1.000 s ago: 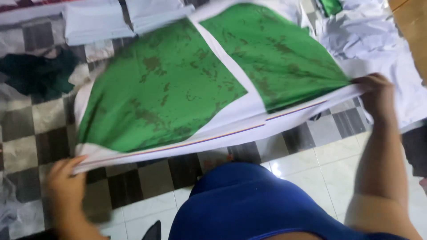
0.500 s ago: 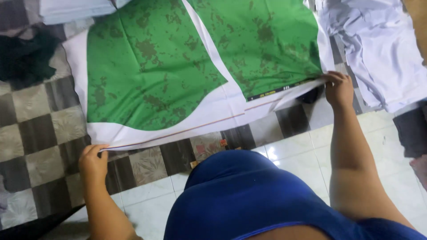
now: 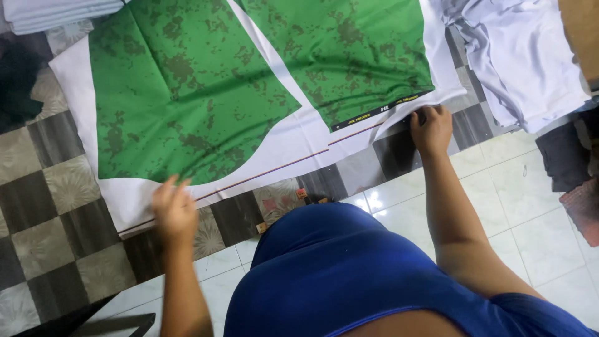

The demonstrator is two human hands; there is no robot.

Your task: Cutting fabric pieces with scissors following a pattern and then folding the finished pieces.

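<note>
**Printed sheet now flat on the floor**

The large white fabric sheet, printed with two mottled green panels, was held lifted and sloping a second ago; now it lies spread across the checkered floor tiles, so the laying-out looks close to done. The left hand, blurred with motion, presses flat with spread fingers on the near edge. The right hand pinches the sheet's near right corner. White cloth piles lie to the right.
</note>
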